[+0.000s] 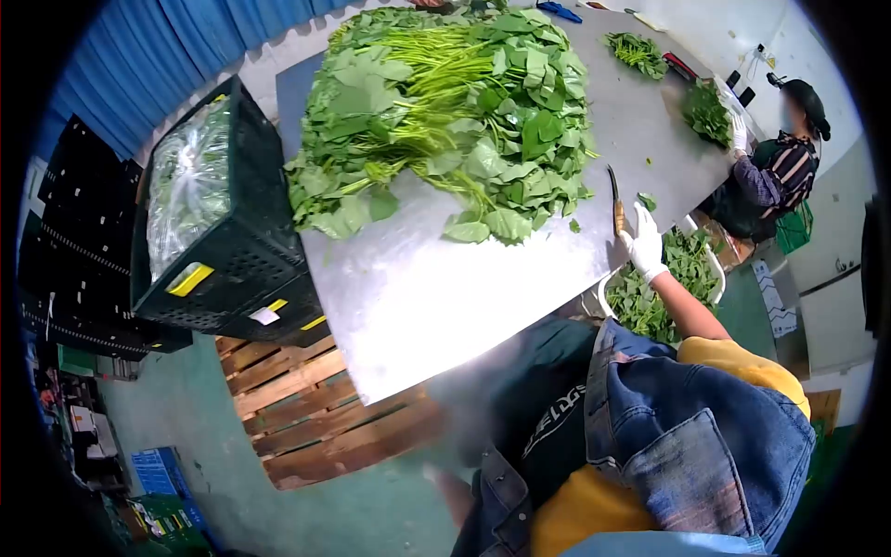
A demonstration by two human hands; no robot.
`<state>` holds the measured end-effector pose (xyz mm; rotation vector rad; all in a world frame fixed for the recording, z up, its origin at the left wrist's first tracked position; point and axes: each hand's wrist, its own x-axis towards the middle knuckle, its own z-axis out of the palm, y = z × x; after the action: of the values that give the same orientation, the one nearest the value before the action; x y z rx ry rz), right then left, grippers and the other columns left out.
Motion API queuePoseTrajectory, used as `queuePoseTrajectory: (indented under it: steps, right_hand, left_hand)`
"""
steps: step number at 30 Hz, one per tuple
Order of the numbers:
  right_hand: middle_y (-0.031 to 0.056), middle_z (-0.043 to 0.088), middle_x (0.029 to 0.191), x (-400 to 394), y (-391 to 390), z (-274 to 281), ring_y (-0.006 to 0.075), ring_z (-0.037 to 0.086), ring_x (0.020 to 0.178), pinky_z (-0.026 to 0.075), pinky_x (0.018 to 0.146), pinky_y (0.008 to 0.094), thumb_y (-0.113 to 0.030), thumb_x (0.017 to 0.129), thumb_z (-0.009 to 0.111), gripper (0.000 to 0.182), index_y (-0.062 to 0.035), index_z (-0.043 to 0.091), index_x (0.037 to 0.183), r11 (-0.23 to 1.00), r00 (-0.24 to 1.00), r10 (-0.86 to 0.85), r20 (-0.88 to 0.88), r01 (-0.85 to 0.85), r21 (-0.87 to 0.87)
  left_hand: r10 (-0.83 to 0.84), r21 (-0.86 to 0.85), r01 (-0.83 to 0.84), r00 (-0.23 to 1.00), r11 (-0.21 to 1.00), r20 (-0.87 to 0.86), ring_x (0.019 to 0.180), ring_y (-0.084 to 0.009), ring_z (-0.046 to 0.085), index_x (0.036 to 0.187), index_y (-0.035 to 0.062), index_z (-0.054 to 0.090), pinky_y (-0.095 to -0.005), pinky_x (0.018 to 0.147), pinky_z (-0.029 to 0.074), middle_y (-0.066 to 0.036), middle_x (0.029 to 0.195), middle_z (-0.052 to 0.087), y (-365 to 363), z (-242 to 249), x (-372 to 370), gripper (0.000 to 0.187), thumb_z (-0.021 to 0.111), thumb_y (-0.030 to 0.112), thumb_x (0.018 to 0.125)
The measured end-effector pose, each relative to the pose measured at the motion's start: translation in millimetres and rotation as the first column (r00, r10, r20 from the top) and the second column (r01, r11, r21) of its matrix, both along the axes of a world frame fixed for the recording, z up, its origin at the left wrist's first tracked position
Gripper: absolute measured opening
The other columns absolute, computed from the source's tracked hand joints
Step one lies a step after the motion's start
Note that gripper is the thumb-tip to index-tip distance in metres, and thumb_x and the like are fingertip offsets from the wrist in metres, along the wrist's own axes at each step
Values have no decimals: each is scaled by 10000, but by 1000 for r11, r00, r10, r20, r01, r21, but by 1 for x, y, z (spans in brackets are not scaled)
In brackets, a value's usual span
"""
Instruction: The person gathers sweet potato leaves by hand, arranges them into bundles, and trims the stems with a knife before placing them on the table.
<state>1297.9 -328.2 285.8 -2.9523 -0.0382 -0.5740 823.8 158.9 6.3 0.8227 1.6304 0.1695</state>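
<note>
My right hand, in a white glove, is at the table's right edge with its fingers apart. Right beside it, a curved knife with a wooden handle and dark blade lies on the metal table; whether the fingertips touch the handle is hard to tell. Below that hand stands a white tub of loose green leaves. My left hand is a pale smear near the table's front corner, its fingers not readable. A large pile of leafy greens with long stems covers the far part of the table.
Dark crates stand left of the table, the top one holding plastic-bagged greens. A wooden pallet lies on the floor. At the far right, a person handles a bunch of greens; another bunch lies nearby.
</note>
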Motion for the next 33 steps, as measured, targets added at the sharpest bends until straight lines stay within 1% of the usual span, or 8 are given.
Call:
queuePoseTrajectory:
  steps: [5, 6, 8, 13, 17, 20, 26, 33]
  right_hand:
    - [214, 338, 1454, 19, 36, 21, 375, 358, 1319, 311, 1054, 459, -213, 729, 713, 847, -85, 305, 1460, 964, 963, 212, 166, -234, 124]
    - [221, 335, 1450, 18, 33, 16, 365, 347, 1329, 295, 1062, 448, -231, 707, 722, 834, -75, 347, 1435, 933, 946, 272, 175, -303, 192]
    - [223, 329, 1450, 12, 31, 11, 363, 328, 1343, 288, 1059, 460, -258, 692, 732, 817, -75, 386, 1409, 895, 941, 310, 138, -338, 291]
    - [202, 334, 1453, 15, 14, -20, 377, 300, 1355, 279, 1040, 491, -227, 712, 703, 601, -143, 528, 1281, 893, 950, 313, 3, -295, 339]
    - [196, 345, 1451, 20, 20, -23, 370, 315, 1351, 295, 1036, 476, -130, 743, 633, 513, -142, 548, 1248, 828, 931, 361, 48, -344, 442]
    - [204, 345, 1452, 17, 15, -9, 368, 337, 1336, 311, 1027, 466, -94, 772, 584, 485, -133, 542, 1253, 697, 912, 409, 26, -331, 635]
    - [219, 352, 1447, 33, 27, -62, 351, 391, 1301, 331, 1013, 446, -134, 825, 534, 459, -75, 522, 1280, 865, 974, 227, -11, -196, 462]
    - [221, 470, 1356, 29, 2, -52, 319, 461, 1248, 389, 971, 386, -134, 900, 486, 362, -31, 541, 1243, 820, 997, 68, 29, -73, 568]
  left_hand:
    - [233, 181, -272, 949, 945, 211, 771, -329, 652, 997, -68, 637, -471, 730, 528, -161, 923, 675, 36, -52, 86, 350, 566, 244, 854]
    - [176, 310, -182, 983, 933, 45, 760, -231, 616, 906, -89, 670, -398, 694, 529, -94, 797, 666, 4, 18, 109, 313, 553, 196, 854]
    - [226, 398, -276, 960, 875, 167, 729, -227, 557, 903, -136, 646, -424, 667, 481, -125, 802, 649, 0, 16, 105, 344, 561, 189, 829]
    - [234, 630, -23, 939, 776, -253, 675, -247, 461, 938, -166, 622, -445, 682, 448, -149, 770, 629, -17, 80, 73, 411, 592, 229, 824]
    - [208, 747, -166, 977, 644, 38, 621, -238, 513, 870, -117, 627, -426, 592, 452, -153, 762, 640, 7, 166, 115, 275, 536, 133, 801]
    - [-14, 873, 328, 938, 361, -347, 680, -264, 549, 922, -123, 620, -416, 663, 451, -195, 831, 672, 5, 225, 169, 300, 537, 150, 828]
    - [-95, 964, 194, 979, 183, -179, 760, -328, 607, 986, -127, 617, -402, 760, 477, -234, 832, 661, -27, 248, 286, 339, 548, 150, 803]
    - [-59, 775, 604, 780, -186, -623, 1235, -416, 426, 1149, -101, 542, -482, 1026, 362, -313, 1278, 472, -70, 231, 325, 416, 599, 224, 896]
